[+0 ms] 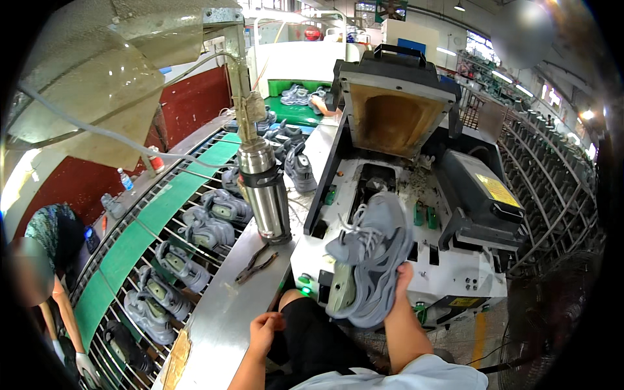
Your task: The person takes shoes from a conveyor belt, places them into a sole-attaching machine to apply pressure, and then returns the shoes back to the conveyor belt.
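Metal bench point(227, 307); right hand point(399, 291) holds grey shoe point(378, 266), left hand point(264, 331) half curled.

On our metal desk point(224, 312) lie pliers point(247, 272), with a steel flask point(265, 201) standing at one o'clock from them. At nine o'clock we see grey shoes point(181, 265) on a rod conveyor point(144, 255).

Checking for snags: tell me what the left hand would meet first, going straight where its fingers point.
Probably the black shorts just right of the left hand; depth between them is unclear.
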The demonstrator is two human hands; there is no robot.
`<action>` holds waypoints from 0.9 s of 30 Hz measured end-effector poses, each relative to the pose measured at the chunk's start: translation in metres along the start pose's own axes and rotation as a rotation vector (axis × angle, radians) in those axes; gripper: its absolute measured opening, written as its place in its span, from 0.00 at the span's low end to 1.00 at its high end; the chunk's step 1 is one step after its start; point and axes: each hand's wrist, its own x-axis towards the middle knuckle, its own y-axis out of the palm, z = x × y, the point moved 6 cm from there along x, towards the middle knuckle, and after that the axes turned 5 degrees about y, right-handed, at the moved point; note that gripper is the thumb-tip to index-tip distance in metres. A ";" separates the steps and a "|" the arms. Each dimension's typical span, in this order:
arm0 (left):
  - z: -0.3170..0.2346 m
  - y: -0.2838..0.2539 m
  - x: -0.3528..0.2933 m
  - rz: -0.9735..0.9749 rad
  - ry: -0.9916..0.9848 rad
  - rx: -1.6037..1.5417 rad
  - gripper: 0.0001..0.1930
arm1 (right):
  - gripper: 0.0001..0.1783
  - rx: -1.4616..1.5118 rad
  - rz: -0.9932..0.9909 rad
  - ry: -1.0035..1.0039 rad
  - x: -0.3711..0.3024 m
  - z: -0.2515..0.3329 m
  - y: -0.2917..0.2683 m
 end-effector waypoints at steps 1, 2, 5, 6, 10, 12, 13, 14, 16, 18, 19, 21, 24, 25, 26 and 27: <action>0.001 -0.021 -0.001 -0.152 -0.020 0.004 0.10 | 0.30 -0.145 -0.032 -0.093 0.008 0.016 0.012; 0.009 -0.042 0.003 -0.204 0.038 0.057 0.09 | 0.31 -0.304 -0.067 -0.208 0.014 0.042 0.038; 0.033 -0.104 0.006 -0.379 0.131 0.215 0.08 | 0.36 -0.481 -0.079 -0.444 0.061 0.087 0.111; 0.033 -0.118 0.002 -0.450 0.127 0.257 0.07 | 0.38 -0.596 -0.110 -0.500 0.073 0.100 0.148; 0.049 -0.139 0.001 -0.434 0.158 0.279 0.07 | 0.39 -1.131 -0.431 -0.528 0.171 0.158 0.171; 0.067 -0.142 0.007 -0.378 0.238 0.424 0.06 | 0.39 -1.522 -0.596 -0.581 0.211 0.170 0.186; 0.073 -0.144 0.006 -0.364 0.275 0.512 0.06 | 0.41 -1.628 -0.651 -0.485 0.227 0.162 0.194; 0.066 -0.142 0.007 -0.366 0.317 0.600 0.05 | 0.42 -1.730 -0.689 -0.386 0.242 0.140 0.205; 0.055 -0.142 0.001 -0.425 0.355 0.600 0.05 | 0.44 -1.986 -0.712 -0.311 0.252 0.104 0.222; 0.054 -0.142 -0.003 -0.435 0.334 0.554 0.05 | 0.37 -2.088 -0.724 -0.204 0.269 0.085 0.215; 0.048 -0.136 -0.005 -0.431 0.331 0.540 0.05 | 0.36 -2.076 -0.749 -0.145 0.269 0.082 0.208; 0.030 -0.131 -0.006 -0.439 0.337 0.525 0.05 | 0.35 -2.103 -0.777 -0.069 0.265 0.066 0.206; 0.045 -0.134 -0.003 -0.436 0.307 0.467 0.06 | 0.39 -2.132 -0.857 -0.180 0.257 0.066 0.193; 0.045 -0.136 -0.004 -0.434 0.311 0.504 0.06 | 0.39 -2.125 -0.836 -0.159 0.254 0.061 0.194; 0.046 -0.138 -0.003 -0.427 0.313 0.539 0.06 | 0.39 -2.118 -0.820 -0.139 0.248 0.060 0.195; 0.049 -0.137 -0.003 -0.416 0.315 0.573 0.07 | 0.39 -2.112 -0.810 -0.121 0.240 0.062 0.195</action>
